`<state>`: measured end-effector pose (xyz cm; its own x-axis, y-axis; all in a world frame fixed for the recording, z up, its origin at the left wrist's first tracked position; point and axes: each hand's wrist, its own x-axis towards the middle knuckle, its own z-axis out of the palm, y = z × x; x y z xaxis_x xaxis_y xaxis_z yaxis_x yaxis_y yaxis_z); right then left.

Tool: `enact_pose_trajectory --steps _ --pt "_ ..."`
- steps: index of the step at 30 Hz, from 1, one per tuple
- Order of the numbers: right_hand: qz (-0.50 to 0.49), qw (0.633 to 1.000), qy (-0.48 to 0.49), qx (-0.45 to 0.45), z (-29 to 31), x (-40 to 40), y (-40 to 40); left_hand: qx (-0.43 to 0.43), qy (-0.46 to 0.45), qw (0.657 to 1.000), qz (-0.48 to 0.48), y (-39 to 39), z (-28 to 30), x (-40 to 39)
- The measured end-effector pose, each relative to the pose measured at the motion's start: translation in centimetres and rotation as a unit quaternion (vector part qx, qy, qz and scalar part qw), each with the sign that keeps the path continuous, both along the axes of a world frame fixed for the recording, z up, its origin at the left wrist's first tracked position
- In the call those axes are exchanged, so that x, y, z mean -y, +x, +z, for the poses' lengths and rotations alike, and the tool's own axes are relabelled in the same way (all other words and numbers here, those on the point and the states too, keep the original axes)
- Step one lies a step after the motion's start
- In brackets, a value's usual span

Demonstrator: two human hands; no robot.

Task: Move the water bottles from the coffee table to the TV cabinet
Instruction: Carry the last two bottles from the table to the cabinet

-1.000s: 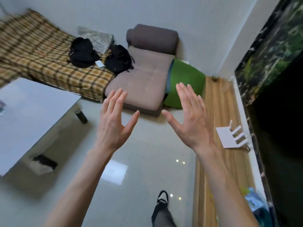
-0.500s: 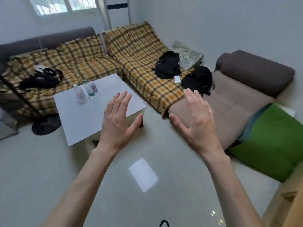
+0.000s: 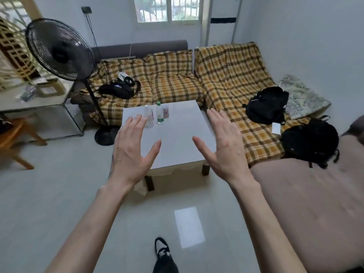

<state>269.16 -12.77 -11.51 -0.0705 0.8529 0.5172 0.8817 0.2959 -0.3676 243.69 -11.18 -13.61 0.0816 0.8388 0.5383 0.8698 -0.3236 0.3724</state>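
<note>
Home living room: plaid sofa (image 3: 173, 83), coffee table (image 3: 177, 138), fan (image 3: 59, 50).

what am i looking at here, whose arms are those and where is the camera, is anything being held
There is no machine here. The two bare arms belong to a person wearing a wide-angle camera on their head, so the picture shows the room as they see it, looking forward and down; the lens bends the edges.

The left hand and right hand are raised in front of the camera, fingers spread, palms facing each other. Both are empty; nothing is held.

Beyond them stands a white coffee table. At its far left corner stand a clear bottle next to a green-capped bottle, with a pinkish can-shaped container just behind them.

Around the table are a plaid-covered sofa with black bags on it and a standing fan to the left.
</note>
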Motion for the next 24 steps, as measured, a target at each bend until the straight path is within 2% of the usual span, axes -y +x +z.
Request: enact_pose_trajectory --steps 8,15,24 --pt "0.051 0.999 -0.015 0.014 -1.0 -15.6 -4.8 0.016 -0.009 0.998 0.057 -4.3 -1.7 -13.2" --pt "0.055 0.998 -0.041 -0.004 -2.1 -25.8 -7.5 0.014 -0.024 0.998 0.064 -6.6 -3.3 -24.3" --pt "0.083 0.993 -0.083 0.019 -5.5 -39.4 -8.3 0.01 -0.068 0.995 0.067 -6.4 -7.8 -37.1"
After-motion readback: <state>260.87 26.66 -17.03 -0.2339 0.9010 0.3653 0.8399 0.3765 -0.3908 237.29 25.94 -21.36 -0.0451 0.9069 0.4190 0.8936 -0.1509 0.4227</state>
